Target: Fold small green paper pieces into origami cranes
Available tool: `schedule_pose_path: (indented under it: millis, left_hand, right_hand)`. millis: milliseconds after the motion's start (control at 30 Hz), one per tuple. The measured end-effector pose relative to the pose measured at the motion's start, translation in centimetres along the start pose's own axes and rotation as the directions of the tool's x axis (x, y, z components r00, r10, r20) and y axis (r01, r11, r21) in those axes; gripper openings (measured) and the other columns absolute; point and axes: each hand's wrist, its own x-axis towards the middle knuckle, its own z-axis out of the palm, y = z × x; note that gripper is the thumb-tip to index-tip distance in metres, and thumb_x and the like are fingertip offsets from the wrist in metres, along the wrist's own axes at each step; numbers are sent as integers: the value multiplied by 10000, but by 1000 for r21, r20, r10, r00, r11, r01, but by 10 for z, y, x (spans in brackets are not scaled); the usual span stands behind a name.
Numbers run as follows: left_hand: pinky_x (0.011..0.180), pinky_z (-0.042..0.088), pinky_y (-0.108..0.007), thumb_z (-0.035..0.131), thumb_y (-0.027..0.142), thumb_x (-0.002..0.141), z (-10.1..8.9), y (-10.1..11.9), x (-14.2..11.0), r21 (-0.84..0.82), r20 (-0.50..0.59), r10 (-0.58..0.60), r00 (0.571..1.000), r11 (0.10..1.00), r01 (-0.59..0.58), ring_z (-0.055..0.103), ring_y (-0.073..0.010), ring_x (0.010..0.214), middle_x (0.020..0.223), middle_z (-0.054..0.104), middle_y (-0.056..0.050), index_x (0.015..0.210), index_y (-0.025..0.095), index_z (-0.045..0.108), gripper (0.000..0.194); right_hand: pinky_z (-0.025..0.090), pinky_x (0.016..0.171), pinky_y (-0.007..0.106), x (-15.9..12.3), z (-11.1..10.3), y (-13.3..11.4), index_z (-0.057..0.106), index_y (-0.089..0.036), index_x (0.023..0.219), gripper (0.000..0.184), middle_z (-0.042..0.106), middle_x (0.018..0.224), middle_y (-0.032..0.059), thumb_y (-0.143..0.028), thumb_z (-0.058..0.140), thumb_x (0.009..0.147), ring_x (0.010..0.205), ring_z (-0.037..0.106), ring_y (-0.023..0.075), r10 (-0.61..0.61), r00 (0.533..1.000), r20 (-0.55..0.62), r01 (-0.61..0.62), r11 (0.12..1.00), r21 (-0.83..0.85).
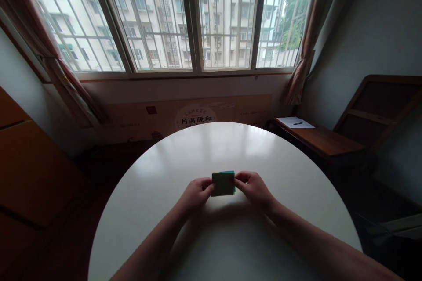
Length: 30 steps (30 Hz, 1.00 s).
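A small stack of green paper squares point(223, 184) is held up over the round white table point(145, 184), its sheets slightly fanned at the top and right edges, where a brighter teal shows. My left hand point(198, 191) pinches the left edge, thumb in front and fingers curled behind. On the opposite side, my right hand point(250, 185) grips the right edge between thumb and bent fingers. Both forearms reach in from the bottom of the view. How many sheets the stack holds cannot be made out.
A wooden chair or bench point(329, 142) at the right bears a white paper point(293, 122) with a dark pen point(298, 123) on it. Behind the table stands a printed cardboard panel point(224, 112) below the barred window. An orange-brown cabinet point(33, 167) is at the left.
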Motion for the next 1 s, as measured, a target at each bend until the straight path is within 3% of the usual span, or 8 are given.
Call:
schedule_pose_path:
  millis: [133, 400, 600, 800, 1000]
  left_hand:
    - [424, 385, -230, 600, 511, 798, -1, 5, -2, -150, 8, -95, 995, 984, 95, 554, -175, 572, 644, 607, -47, 815, 136, 707, 391]
    - [421, 354, -189, 678, 556, 740, -4, 12, -4, -292, -4, -185, 983, 940, 176, 505, -134, 591, 664, 573, -39, 785, 120, 690, 439]
    - [407, 353, -188, 707, 539, 702, -13, 10, -1, -310, -40, -243, 969, 925, 219, 501, -126, 586, 679, 576, -35, 788, 113, 680, 435]
    - [420, 397, -193, 716, 441, 764, -47, -7, 5, -289, -196, -362, 912, 909, 299, 539, -120, 572, 686, 575, -17, 843, 117, 673, 336]
    - [566, 520, -227, 622, 299, 921, -115, -36, 2, -243, -415, -491, 766, 871, 427, 602, -110, 659, 863, 632, -27, 1050, 129, 631, 213]
  right_hand:
    - [472, 662, 296, -1, -3, -4, 761, -116, 879, 427, 738, 805, 90, -519, 625, 847, 738, 648, 219, 26, 998, 51, -33, 990, 140]
    - [397, 609, 270, -3, -8, -14, 768, -122, 808, 401, 661, 701, 49, -507, 658, 826, 650, 517, 159, 87, 995, 51, -98, 958, 268]
    - [318, 538, 258, 4, -15, -2, 726, -128, 767, 402, 554, 605, 13, -530, 710, 761, 573, 420, 126, 198, 977, -79, -155, 914, 375]
    - [314, 516, 243, 10, -26, 5, 669, -147, 753, 391, 528, 634, 6, -522, 761, 687, 577, 421, 118, 301, 938, -172, -180, 846, 502]
    - [309, 492, 226, 9, -23, 5, 661, -148, 731, 384, 531, 639, 3, -490, 804, 633, 568, 420, 104, 347, 922, -172, -202, 810, 551]
